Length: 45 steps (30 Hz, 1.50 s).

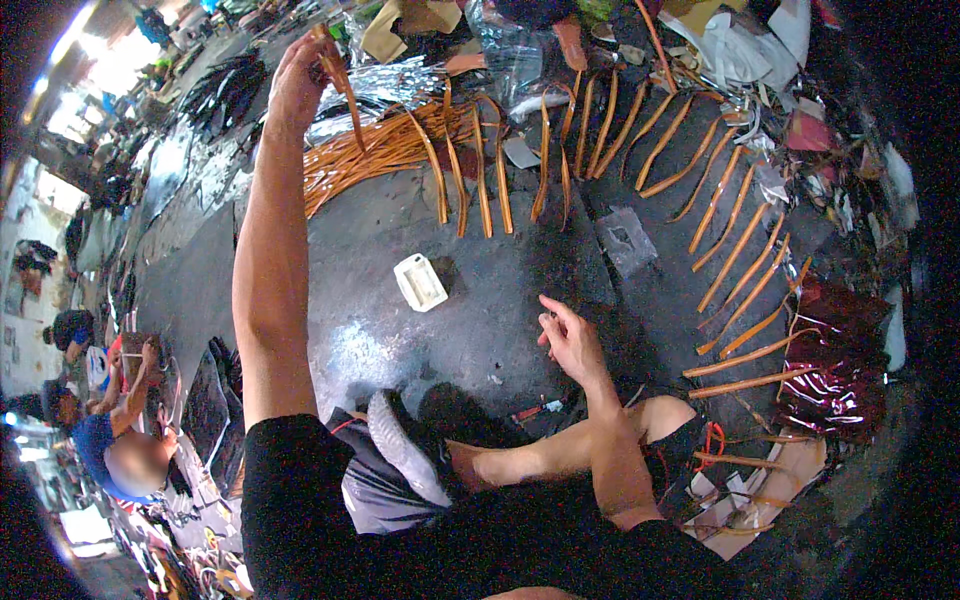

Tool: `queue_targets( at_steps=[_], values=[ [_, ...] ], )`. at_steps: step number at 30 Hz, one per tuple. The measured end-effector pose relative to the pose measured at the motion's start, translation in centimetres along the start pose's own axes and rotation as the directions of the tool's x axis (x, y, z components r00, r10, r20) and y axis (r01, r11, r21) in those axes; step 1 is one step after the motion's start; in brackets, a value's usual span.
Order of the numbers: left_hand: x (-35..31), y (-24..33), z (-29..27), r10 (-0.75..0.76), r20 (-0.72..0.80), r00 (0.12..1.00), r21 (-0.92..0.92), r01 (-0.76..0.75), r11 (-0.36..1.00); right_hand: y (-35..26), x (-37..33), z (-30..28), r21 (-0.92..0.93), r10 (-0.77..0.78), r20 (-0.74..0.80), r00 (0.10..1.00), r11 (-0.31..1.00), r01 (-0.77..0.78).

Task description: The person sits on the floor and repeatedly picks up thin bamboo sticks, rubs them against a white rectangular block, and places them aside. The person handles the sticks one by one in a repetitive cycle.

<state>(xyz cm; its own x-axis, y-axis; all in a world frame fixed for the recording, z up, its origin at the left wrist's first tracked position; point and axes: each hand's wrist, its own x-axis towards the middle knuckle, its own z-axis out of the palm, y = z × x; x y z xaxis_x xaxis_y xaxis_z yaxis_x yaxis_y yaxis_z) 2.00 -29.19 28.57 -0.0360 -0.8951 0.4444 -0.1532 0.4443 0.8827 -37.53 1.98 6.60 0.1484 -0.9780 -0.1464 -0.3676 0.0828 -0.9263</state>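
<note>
My left hand (297,82) is raised at the far left, its fingers closed on a narrow brown strip (352,108) that hangs down toward a pile of similar strips (385,148). Near the middle, my right hand (572,345) hovers over the dark floor beside my bent leg, index finger stretched out and nothing visible in it. Several brown strips (503,185) lie apart from one another in a wide arc from the pile round to the right. A small white rectangular tray or dish (420,283) sits on the floor between my arms.
A clear plastic piece (627,242) lies right of the white tray. Dark red shiny sheet (840,350) and scraps border the arc at right. Plastic bags and silvery strips (385,85) crowd the far side. Another person in blue (100,450) sits at the left.
</note>
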Motion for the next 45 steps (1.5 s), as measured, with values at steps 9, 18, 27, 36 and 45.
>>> queue_targets(
  at_steps=[9,18,27,36,45],
  values=[
    [-10.4,-24.1,8.3,-0.539,-0.016,0.842,0.199,0.531,0.824,0.8,0.9,-0.2,-0.023,0.105,0.025,0.994,0.994,-0.105],
    [-18.3,-24.3,11.4,-0.468,-0.300,0.831,0.530,0.553,0.643,1.5,1.2,0.3,0.029,0.122,0.037,0.992,0.992,-0.124],
    [-32.7,-13.7,-5.2,-0.499,-0.228,0.836,0.451,0.545,0.707,1.7,1.1,1.1,-0.039,0.082,0.047,0.995,0.996,-0.080],
    [-61.1,-3.2,-18.4,-0.460,-0.643,0.612,0.392,0.780,0.489,-0.3,-1.1,3.2,-0.163,0.142,0.139,0.980,0.979,-0.119],
    [-69.3,-7.9,-15.7,-0.278,-0.783,0.556,0.590,0.806,-0.050,2.1,-1.5,3.7,-0.244,0.057,0.195,0.979,0.970,-0.008]
  ],
)
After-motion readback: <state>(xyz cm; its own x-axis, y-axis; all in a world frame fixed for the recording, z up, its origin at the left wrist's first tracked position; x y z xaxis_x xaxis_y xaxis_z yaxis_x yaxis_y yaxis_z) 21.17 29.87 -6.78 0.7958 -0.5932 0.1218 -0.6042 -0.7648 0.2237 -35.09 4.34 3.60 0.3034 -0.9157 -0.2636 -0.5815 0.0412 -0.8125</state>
